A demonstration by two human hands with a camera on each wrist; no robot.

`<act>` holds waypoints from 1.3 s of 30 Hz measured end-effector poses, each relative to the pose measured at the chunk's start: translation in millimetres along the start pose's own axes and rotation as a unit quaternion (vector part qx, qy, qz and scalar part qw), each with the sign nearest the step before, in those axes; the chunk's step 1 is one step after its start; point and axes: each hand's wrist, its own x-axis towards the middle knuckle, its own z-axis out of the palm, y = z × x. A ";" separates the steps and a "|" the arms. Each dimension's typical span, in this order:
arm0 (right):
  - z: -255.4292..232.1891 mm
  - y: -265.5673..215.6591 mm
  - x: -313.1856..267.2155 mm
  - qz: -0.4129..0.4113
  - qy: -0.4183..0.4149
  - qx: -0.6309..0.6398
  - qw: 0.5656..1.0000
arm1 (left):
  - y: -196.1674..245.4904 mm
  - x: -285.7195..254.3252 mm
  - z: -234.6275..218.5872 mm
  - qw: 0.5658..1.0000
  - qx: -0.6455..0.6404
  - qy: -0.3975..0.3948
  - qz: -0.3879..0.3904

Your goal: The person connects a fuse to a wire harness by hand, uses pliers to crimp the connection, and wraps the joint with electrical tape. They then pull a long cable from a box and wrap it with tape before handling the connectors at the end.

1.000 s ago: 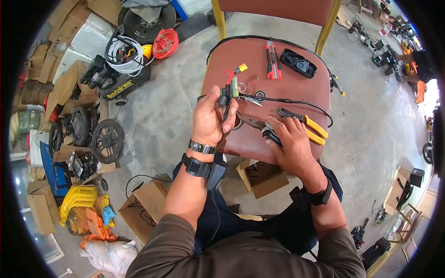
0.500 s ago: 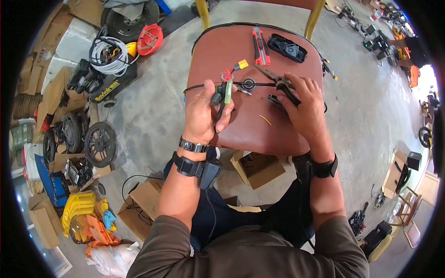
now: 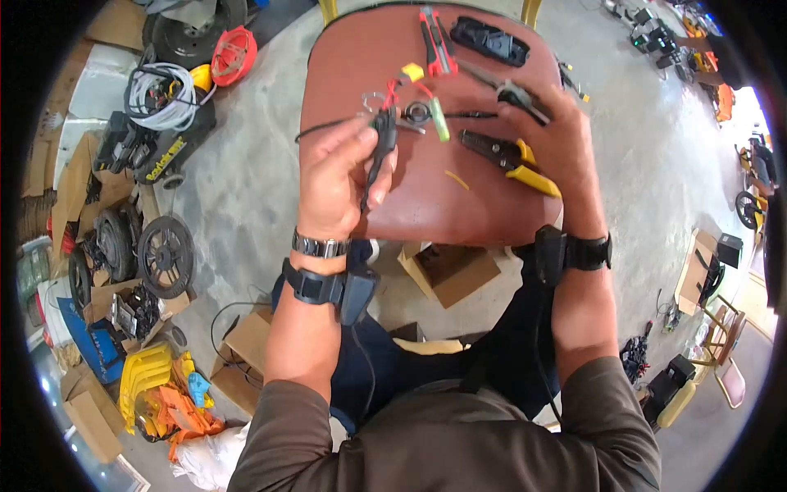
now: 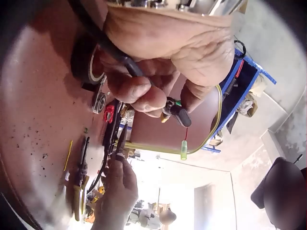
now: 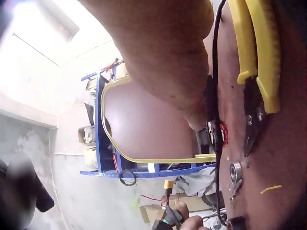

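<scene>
My left hand point(image 3: 332, 176) grips a black cable end point(image 3: 384, 135) above the front left of the chair seat. Red wires, a yellow connector point(image 3: 411, 74) and a pale green sleeve point(image 3: 440, 120) stick out past its fingers. In the left wrist view the black cable point(image 4: 100, 36) runs across the palm, and the green sleeve point(image 4: 183, 150) dangles on a red wire. My right hand point(image 3: 557, 135) holds long-nosed pliers point(image 3: 504, 86), tips pointing toward the back of the seat. Below that hand lie yellow-handled wire strippers point(image 3: 516, 162).
On the brown seat point(image 3: 402, 221) rest a red utility knife point(image 3: 436, 45), a black plastic shell point(image 3: 489, 41), a bearing point(image 5: 235, 171) and a yellow wire scrap point(image 3: 457, 180). An open cardboard box point(image 3: 459, 275) stands on the floor under the seat's front edge.
My right hand has lifted the pliers off the seat and raised them, uncovering the wire strippers. The green sleeve, earlier close against my left fingers, now sticks out to the right.
</scene>
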 end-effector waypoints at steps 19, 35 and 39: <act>10.5 -40.1 -14.8 0.039 -0.140 0.314 0.938 | -8.7 2.8 7.1 0.992 0.081 -0.052 -0.077; 12.9 -29.1 -44.8 -0.125 -0.132 -0.010 0.983 | -7.0 -5.2 9.6 0.996 0.088 -0.004 0.023; 35.7 -29.2 -56.1 -0.200 -0.144 -0.194 0.949 | -4.6 -9.0 18.6 0.996 0.088 0.011 0.013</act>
